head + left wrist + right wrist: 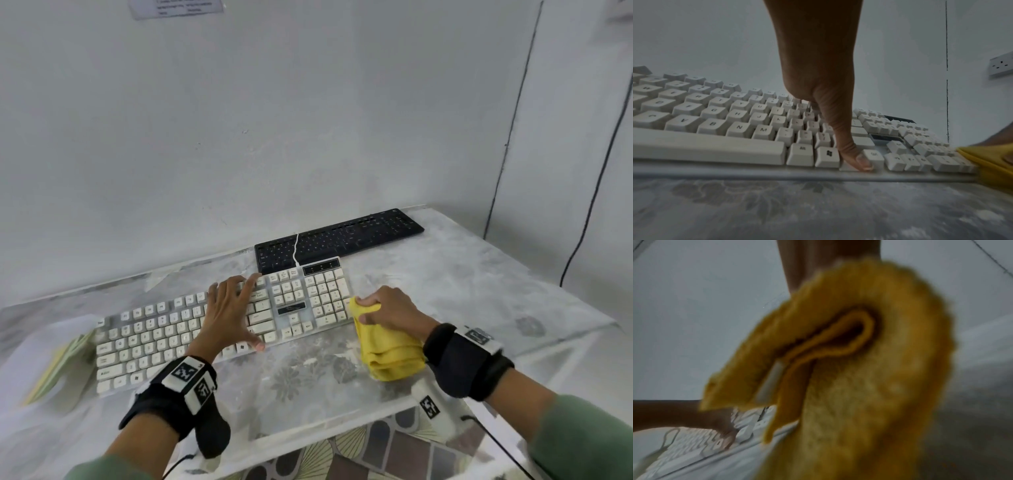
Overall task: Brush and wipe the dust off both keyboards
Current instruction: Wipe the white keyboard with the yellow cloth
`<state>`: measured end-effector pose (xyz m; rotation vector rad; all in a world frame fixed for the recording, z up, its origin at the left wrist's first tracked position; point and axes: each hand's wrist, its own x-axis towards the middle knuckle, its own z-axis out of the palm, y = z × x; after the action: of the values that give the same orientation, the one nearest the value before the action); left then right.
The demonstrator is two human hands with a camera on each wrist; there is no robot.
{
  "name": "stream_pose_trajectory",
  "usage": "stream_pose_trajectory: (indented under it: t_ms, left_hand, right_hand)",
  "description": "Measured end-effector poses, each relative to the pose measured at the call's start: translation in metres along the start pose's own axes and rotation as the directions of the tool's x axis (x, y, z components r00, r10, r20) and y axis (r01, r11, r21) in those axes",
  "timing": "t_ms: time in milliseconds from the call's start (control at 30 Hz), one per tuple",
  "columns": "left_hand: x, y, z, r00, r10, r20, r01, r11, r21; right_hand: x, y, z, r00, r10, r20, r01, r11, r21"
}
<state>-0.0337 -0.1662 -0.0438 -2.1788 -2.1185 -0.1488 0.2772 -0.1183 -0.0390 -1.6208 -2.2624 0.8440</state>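
the left hand (229,310) lies spread flat on the white keyboard (164,329), fingers straight, thumb (859,158) pressing at the near edge by the bottom row of keys. the right hand (387,308) is clenched around a folded yellow cloth (387,346), bunched against the right end of that keyboard, just beside the number keys; the cloth trails back under the wrist onto the table (462,274). both wrists wear black bands with printed square markers.

beyond the left hand's fingertips, a black keyboard (342,240) sits at the far edge against the wall, touching or nearly touching the white one's back corner; a thin white cable (295,250) crosses over it. the table has a dusty, pale grey cover with a faint leaf pattern. left of the left hand, past the keyboard's end, lies a pale green and yellow stack, blurred. the wall (274,120) is plain grey-white; right of the right hand, dark cables (513,120) run down it, and a wall socket (1001,66) shows in the left wrist view.
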Motion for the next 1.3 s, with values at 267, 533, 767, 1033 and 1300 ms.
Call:
stream_pose_trajectory:
  t_ms: [267,533,767,1033,1300]
  left_hand:
    - [0.0,-0.005,0.008,0.992,0.057,-0.11,-0.06,0.998,-0.025]
    - [-0.001,-0.003,0.003,0.998,0.024,-0.061,-0.025,1.0,-0.019]
    - [-0.003,-0.003,0.008,0.981,0.079,-0.177,-0.081,0.997,-0.002]
    - [0.003,-0.005,0.006,0.997,0.05,-0.059,-0.052,0.999,-0.017]
    - [-0.001,-0.002,0.004,0.997,0.04,-0.064,-0.04,0.999,-0.008]
  right_hand:
    - [0.019,-0.029,-0.026,0.986,-0.061,-0.156,0.068,0.997,0.039]
    - [-0.007,-0.013,-0.002,1.0,-0.014,-0.018,0.009,0.973,-0.23]
    - [0.011,-0.054,-0.021,0.951,-0.199,-0.238,0.172,0.977,-0.128]
    - [-0.011,-0.041,0.01,0.958,-0.285,-0.022,0.225,0.8,-0.557]
    - [-0.014,-0.045,-0.009,0.974,-0.221,-0.042,0.194,0.919,-0.343]
